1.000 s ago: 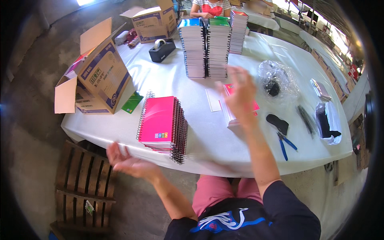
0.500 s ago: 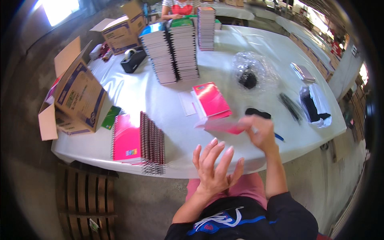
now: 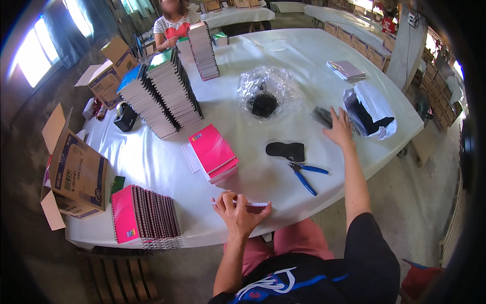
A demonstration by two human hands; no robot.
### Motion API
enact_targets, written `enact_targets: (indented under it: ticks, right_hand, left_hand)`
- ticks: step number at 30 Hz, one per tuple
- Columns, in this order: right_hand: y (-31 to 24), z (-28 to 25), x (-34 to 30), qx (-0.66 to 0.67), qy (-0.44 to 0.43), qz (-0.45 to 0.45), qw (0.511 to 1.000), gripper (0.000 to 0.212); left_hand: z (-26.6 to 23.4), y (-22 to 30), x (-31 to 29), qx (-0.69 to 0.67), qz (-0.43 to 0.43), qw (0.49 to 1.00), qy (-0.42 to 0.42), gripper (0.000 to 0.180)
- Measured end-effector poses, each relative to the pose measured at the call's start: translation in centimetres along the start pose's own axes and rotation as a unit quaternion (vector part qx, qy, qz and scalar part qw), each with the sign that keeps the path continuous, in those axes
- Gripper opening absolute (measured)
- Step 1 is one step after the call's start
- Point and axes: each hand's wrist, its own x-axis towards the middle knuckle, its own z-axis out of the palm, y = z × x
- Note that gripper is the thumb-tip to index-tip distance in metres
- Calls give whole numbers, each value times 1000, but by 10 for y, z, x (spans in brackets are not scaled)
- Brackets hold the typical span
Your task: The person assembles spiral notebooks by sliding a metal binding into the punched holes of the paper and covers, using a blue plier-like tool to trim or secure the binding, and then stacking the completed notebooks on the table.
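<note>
At the table's front edge my left hand [image 3: 238,215] is closed around a thin pink-and-white notebook [image 3: 257,207], seen almost edge-on; whether it has a coil is hidden. My right hand [image 3: 340,126] stretches far to the right, fingers apart, beside a bundle of black spiral binding coils [image 3: 321,117]. I cannot tell if the fingertips touch them. More black coils [image 3: 360,119] lie in a white plastic bag [image 3: 378,104] just beyond. A pile of pink-covered notebooks [image 3: 212,149] sits ahead of my left hand.
Blue-handled pliers [image 3: 306,177] lie by a black flat pad [image 3: 286,150]. Bound pink notebooks [image 3: 144,215] stand left, near an open carton [image 3: 78,169]. Tall notebook stacks [image 3: 172,91], a tape dispenser [image 3: 124,117] and clear plastic wrap [image 3: 268,91] lie farther back. Another person [image 3: 174,28] is across the table.
My right hand has let go of the pink piece and moved right to the coils. My left hand, open before, now grips the notebook. The view has swung right.
</note>
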Motion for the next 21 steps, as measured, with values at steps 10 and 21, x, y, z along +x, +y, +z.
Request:
enact_targets:
  ticks: [10,21]
  right_hand:
    - [44,7,42,-33,-147,-51,987,42]
    - [-107,-103,-72,415,-280,-256,827,44]
  left_hand:
    - [-9,-5,-4,50,-1,999,4,54]
    - [-12,1,-1,57,-45,997,-9,52]
